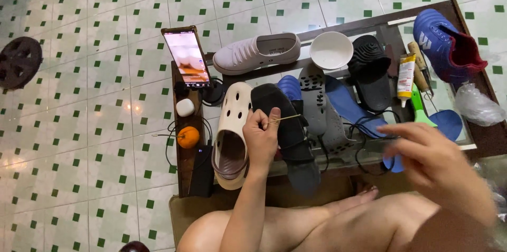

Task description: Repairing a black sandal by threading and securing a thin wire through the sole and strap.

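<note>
I see my left hand point(261, 136) clenched around a dark shoe sole point(288, 130) that lies lengthwise over the front edge of the desk point(182, 165), with a thin pale stick point(285, 118) pinched at its fingertips and lying across the sole's upper part. My right hand point(428, 159) hovers above the desk's right front, blurred, fingers loosely spread and grasping nothing I can make out. Just left of the sole sits a cream clog point(232, 136) with a maroon lining, touching my left hand's side. Behind it stand a phone point(186, 56), propped upright with its screen lit, and a white slip-on shoe point(256, 51) lying on its side. A white bowl point(331, 49) sits beside a black slide sandal point(369, 70); grey and blue insoles point(338, 99) lie between them and the sole. A glue tube point(405, 75) and a blue football boot point(446, 43) occupy the far right. An orange point(188, 137) rests on the desk's left strip.
</note>
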